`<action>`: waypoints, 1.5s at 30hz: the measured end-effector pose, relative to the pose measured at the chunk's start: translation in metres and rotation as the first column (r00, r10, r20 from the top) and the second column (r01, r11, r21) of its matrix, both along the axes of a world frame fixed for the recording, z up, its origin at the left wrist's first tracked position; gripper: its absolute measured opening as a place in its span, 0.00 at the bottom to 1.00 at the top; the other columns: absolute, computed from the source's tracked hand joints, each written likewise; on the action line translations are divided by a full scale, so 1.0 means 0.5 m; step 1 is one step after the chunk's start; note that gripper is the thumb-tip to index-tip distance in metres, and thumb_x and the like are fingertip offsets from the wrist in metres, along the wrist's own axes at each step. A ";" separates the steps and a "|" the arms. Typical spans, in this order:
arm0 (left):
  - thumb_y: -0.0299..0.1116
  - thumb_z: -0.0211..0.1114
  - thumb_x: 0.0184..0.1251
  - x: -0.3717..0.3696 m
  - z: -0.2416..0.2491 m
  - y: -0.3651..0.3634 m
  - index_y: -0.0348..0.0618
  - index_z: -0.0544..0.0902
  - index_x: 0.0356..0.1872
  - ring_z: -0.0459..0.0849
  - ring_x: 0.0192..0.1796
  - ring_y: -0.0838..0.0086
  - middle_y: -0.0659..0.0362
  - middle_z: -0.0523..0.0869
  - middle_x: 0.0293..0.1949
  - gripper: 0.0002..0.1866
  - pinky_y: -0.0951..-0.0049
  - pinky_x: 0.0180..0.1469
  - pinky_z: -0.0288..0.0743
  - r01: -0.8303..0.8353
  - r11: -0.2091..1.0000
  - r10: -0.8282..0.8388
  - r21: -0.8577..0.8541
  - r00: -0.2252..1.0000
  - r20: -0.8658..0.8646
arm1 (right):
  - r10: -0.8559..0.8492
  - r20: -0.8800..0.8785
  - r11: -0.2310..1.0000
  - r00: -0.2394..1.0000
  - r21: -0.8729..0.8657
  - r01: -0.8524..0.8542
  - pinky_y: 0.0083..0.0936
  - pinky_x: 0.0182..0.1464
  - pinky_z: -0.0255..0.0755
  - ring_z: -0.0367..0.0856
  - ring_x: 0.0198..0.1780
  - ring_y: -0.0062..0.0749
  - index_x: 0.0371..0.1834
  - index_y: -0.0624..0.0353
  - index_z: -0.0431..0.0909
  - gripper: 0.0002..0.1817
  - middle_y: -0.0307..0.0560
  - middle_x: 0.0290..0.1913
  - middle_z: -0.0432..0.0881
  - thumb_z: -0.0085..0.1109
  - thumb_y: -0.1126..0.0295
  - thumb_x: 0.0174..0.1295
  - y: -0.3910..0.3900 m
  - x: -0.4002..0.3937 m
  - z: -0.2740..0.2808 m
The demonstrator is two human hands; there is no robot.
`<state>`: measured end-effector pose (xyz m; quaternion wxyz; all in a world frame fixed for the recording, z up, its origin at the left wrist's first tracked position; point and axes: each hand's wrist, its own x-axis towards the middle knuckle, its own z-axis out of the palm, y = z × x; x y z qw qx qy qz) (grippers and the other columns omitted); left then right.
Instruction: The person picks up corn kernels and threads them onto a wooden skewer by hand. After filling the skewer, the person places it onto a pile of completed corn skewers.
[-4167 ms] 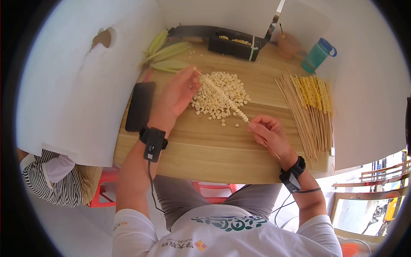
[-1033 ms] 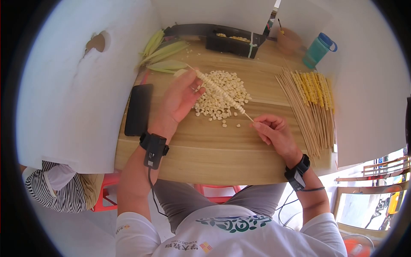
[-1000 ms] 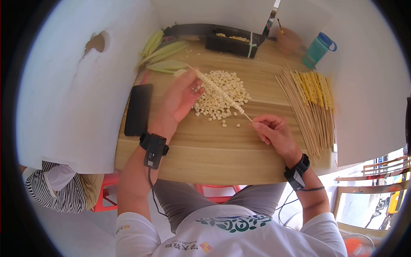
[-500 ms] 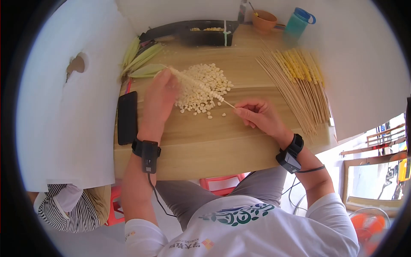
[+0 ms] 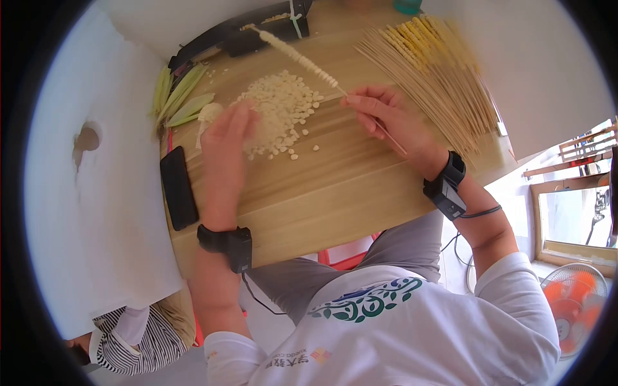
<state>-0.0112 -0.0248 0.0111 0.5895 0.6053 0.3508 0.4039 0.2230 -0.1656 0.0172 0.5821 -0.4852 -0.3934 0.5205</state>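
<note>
My right hand [image 5: 389, 119] pinches the lower part of a thin wooden skewer [image 5: 297, 56], which slants up and to the left. Pale kernels are threaded along much of its length, and its bare lower end passes under my fingers. My left hand [image 5: 230, 128] is apart from the skewer, at the left side of a heap of loose pale kernels [image 5: 283, 96] that look like corn. Motion smears its fingers, so I cannot see whether they hold anything. A pale rounded thing [image 5: 209, 114] shows partly behind this hand.
Bare skewers [image 5: 444, 103] and skewers with yellow kernels [image 5: 418, 42] lie at the right. Green husks [image 5: 183, 93] and a black phone [image 5: 178, 188] are at the left. A black container [image 5: 264, 35] stands at the back, near a teal bottle [image 5: 407, 6].
My left hand has left the upper part of the skewer and is now by the heap's left side. The skewer has risen clear of the heap, still in my right hand. The view has shifted.
</note>
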 end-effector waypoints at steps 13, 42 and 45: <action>0.28 0.68 0.56 0.043 -0.006 -0.077 0.43 0.83 0.35 0.76 0.43 0.66 0.60 0.80 0.35 0.06 0.67 0.52 0.63 0.561 0.495 -0.024 0.664 0.773 -0.634 | -0.117 0.020 0.991 0.993 -0.063 0.118 0.11 0.23 0.58 0.66 0.22 0.12 0.39 0.61 0.80 0.09 0.32 0.21 0.74 0.59 0.66 0.65 0.004 0.004 -0.014; 0.22 0.63 0.66 -0.056 -0.024 0.086 0.35 0.81 0.50 0.79 0.38 0.80 0.56 0.85 0.42 0.13 0.81 0.44 0.75 0.073 0.963 0.074 -0.260 0.854 0.515 | 0.231 0.021 0.972 0.973 -0.043 -0.230 0.10 0.20 0.54 0.63 0.19 0.08 0.40 0.60 0.79 0.04 0.28 0.19 0.71 0.58 0.74 0.65 -0.021 -0.028 0.009; 0.22 0.63 0.66 -0.055 -0.031 0.091 0.34 0.81 0.50 0.79 0.38 0.81 0.56 0.85 0.42 0.13 0.81 0.44 0.75 0.049 0.966 0.090 -0.252 0.854 0.512 | 0.251 0.020 0.966 0.968 -0.064 -0.249 0.10 0.20 0.54 0.63 0.19 0.08 0.40 0.61 0.79 0.04 0.28 0.19 0.71 0.58 0.74 0.65 -0.020 -0.031 0.009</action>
